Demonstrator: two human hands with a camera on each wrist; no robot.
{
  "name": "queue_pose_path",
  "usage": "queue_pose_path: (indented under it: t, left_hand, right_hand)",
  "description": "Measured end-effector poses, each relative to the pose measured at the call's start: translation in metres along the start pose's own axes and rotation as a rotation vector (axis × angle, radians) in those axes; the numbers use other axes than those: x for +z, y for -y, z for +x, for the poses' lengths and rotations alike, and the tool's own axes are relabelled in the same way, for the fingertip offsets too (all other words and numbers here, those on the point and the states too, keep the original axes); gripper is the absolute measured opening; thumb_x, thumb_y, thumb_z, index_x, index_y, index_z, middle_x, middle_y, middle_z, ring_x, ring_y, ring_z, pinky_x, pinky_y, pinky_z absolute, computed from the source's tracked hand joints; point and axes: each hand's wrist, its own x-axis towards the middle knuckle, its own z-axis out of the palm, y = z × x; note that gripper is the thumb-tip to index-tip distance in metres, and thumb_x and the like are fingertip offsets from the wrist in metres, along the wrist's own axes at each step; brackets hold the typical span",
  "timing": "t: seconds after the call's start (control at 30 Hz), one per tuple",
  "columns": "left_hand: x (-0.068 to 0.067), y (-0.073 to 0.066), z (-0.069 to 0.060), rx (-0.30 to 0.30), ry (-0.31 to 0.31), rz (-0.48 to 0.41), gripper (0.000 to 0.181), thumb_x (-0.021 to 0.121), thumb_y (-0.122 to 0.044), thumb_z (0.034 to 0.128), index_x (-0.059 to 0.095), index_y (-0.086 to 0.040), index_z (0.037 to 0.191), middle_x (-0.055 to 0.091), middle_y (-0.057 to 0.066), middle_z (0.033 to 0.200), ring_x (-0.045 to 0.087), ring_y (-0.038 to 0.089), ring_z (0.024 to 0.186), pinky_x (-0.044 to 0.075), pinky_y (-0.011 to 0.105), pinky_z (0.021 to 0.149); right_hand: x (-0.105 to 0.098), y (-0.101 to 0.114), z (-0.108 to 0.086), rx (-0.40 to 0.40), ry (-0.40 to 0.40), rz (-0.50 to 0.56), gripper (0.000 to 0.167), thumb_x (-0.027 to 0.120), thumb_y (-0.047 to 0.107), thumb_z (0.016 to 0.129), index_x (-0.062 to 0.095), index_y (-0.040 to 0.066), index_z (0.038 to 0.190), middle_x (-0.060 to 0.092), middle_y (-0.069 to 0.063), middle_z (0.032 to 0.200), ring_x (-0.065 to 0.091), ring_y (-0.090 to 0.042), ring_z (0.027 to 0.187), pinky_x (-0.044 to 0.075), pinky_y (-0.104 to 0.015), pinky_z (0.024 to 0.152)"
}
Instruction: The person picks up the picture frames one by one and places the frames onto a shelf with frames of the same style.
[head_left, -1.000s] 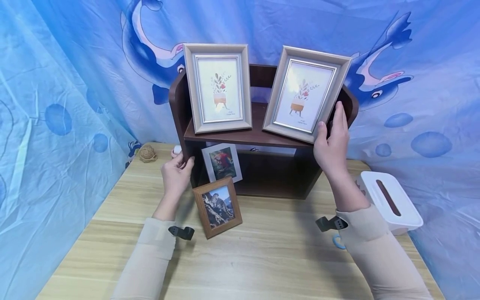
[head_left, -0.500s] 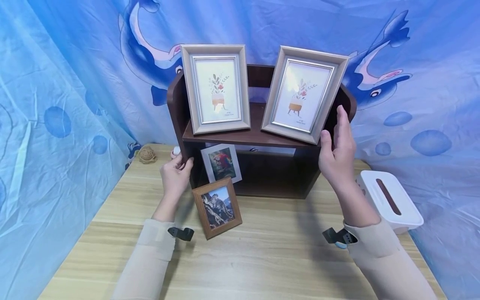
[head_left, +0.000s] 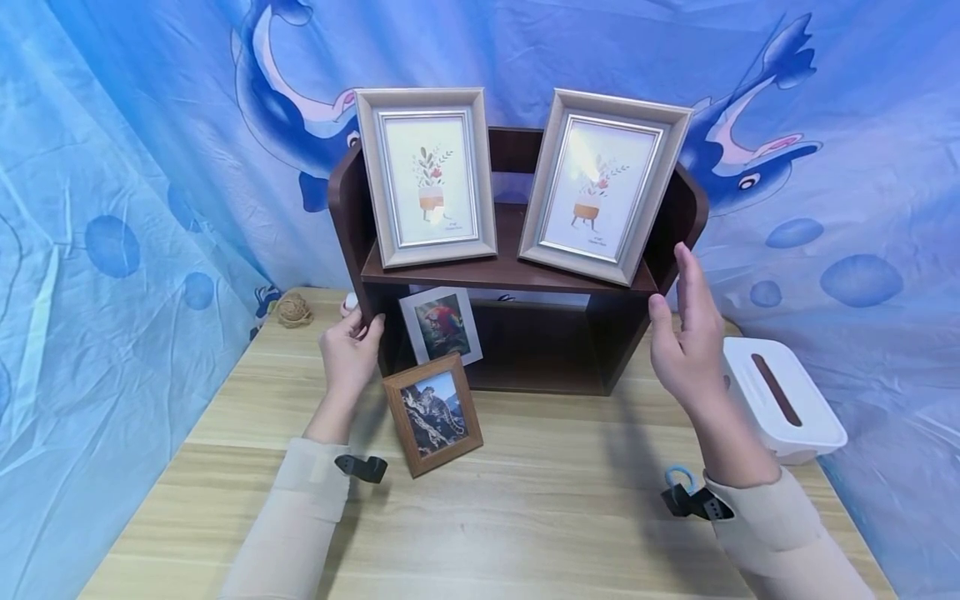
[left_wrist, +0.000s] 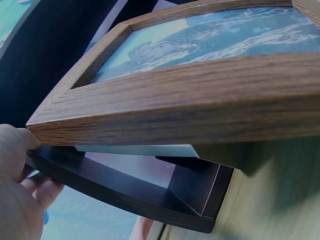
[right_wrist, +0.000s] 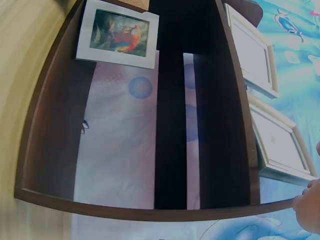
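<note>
A dark brown two-tier shelf [head_left: 555,385] stands on the table. My left hand [head_left: 349,354] grips the front edge of its left side panel, thumb inside and fingers outside, as the left wrist view shows. My right hand [head_left: 692,350] is beside the right panel with its fingers straight; whether it touches the panel is unclear. On the upper tier lean two beige picture frames, the left frame [head_left: 487,200] nearly upright and the right frame [head_left: 534,192] tilted. A white-bordered parrot picture [right_wrist: 85,30] leans in the lower tier. Before it stands a brown wooden frame [left_wrist: 150,107].
A white tissue box [head_left: 810,396] is at the right edge of the table [head_left: 525,517]. Left of the shelf lies a twine ball [head_left: 292,309]. A blue ring [head_left: 678,472] lies near my right wrist. A dolphin-printed blue curtain [head_left: 862,125] hangs behind.
My right hand has come away from the right beige frame, moving down and to the right. My left hand keeps its hold on the shelf. The frames stay in place.
</note>
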Motion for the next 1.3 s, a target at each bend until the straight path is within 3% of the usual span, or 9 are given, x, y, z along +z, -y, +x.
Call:
queue_pose_path:
  t: [0.17, 0.4, 0.73, 0.87, 1.07, 1.3]
  left_hand:
    - [0.0, 0.001, 0.0, -0.003, 0.001, 0.005, 0.011, 0.073, -0.003, 0.089, 0.076, 0.006, 0.096, 0.074, 0.024, 0.086, 0.074, 0.036, 0.082, 0.05, 0.001, 0.068]
    - [-0.001, -0.001, 0.0, -0.005, 0.01, 0.0, 0.011, 0.074, -0.003, 0.0892, 0.076, 0.005, 0.096, 0.074, 0.024, 0.088, 0.074, 0.033, 0.082, 0.049, 0.001, 0.068]
    - [-0.002, -0.003, 0.0, -0.02, 0.018, -0.006, 0.013, 0.073, -0.004, 0.0898, 0.076, 0.005, 0.099, 0.074, 0.025, 0.091, 0.073, 0.033, 0.084, 0.05, 0.001, 0.069]
    - [-0.002, -0.003, 0.0, -0.018, 0.018, -0.006, 0.014, 0.073, -0.004, 0.0898, 0.076, 0.005, 0.1, 0.074, 0.025, 0.091, 0.073, 0.034, 0.084, 0.05, 0.001, 0.069]
    - [-0.001, -0.002, -0.001, -0.016, 0.02, -0.02, 0.015, 0.073, -0.002, 0.0893, 0.076, 0.006, 0.101, 0.074, 0.025, 0.091, 0.073, 0.034, 0.085, 0.05, 0.002, 0.069]
    - [-0.001, -0.001, -0.001, -0.012, 0.012, -0.029, 0.015, 0.073, -0.002, 0.089, 0.076, 0.005, 0.102, 0.074, 0.024, 0.091, 0.073, 0.034, 0.085, 0.051, 0.003, 0.07]
  right_hand:
    - [-0.001, -0.009, -0.013, -0.007, -0.004, -0.014, 0.06, 0.054, -0.01, 0.098, 0.035, -0.001, 0.154, 0.039, -0.013, 0.159, 0.036, -0.023, 0.147, 0.033, -0.028, 0.118]
    - [-0.003, 0.02, -0.022, 0.041, -0.046, 0.01, 0.054, 0.051, -0.017, 0.094, 0.038, -0.014, 0.147, 0.042, -0.029, 0.152, 0.038, -0.037, 0.143, 0.034, -0.025, 0.117]
    - [0.0, 0.003, -0.036, 0.136, -0.067, -0.013, 0.05, 0.055, -0.014, 0.095, 0.044, -0.012, 0.144, 0.048, -0.028, 0.147, 0.044, -0.033, 0.14, 0.037, -0.024, 0.115]
    - [0.003, -0.004, -0.039, 0.159, -0.072, -0.016, 0.049, 0.056, -0.014, 0.095, 0.043, -0.015, 0.143, 0.049, -0.029, 0.146, 0.044, -0.037, 0.139, 0.038, -0.025, 0.114]
    - [0.008, -0.01, -0.043, 0.175, -0.079, -0.029, 0.05, 0.058, -0.015, 0.093, 0.043, -0.019, 0.14, 0.05, -0.032, 0.143, 0.046, -0.043, 0.135, 0.041, -0.032, 0.114]
    - [0.013, -0.026, -0.047, 0.257, -0.086, -0.053, 0.05, 0.06, -0.012, 0.094, 0.043, -0.018, 0.141, 0.052, -0.031, 0.142, 0.049, -0.041, 0.134, 0.043, -0.044, 0.111]
